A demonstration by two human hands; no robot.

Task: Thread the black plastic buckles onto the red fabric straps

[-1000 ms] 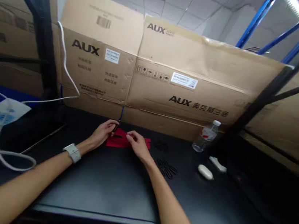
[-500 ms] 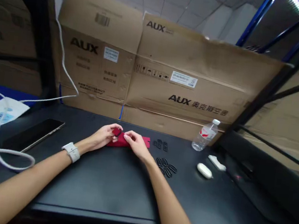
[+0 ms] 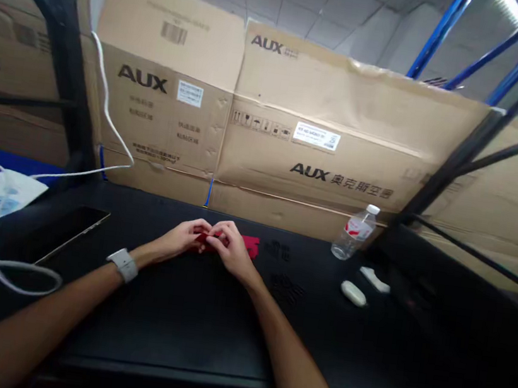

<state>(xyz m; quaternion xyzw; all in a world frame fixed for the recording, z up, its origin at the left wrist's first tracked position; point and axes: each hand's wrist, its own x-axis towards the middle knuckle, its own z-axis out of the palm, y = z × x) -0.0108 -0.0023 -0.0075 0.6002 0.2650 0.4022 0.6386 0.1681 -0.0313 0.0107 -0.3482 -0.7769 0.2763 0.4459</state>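
red fabric (image 3: 249, 245) sits at the centre of the frame on the worktop (image 3: 184, 324), its left part pinched by both the left hand (image 3: 180, 238) and the right hand (image 3: 232, 251). handling looks midway: that part is raised, while the right end lies flat. black pieces (image 3: 288, 291) right of centre lie loose, apart from it. whether anything is fastened between the hands cannot be made out.

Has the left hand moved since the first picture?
Yes: judged against the blue strip at the cardboard's foot, the left hand has shifted slightly right, toward the right hand.
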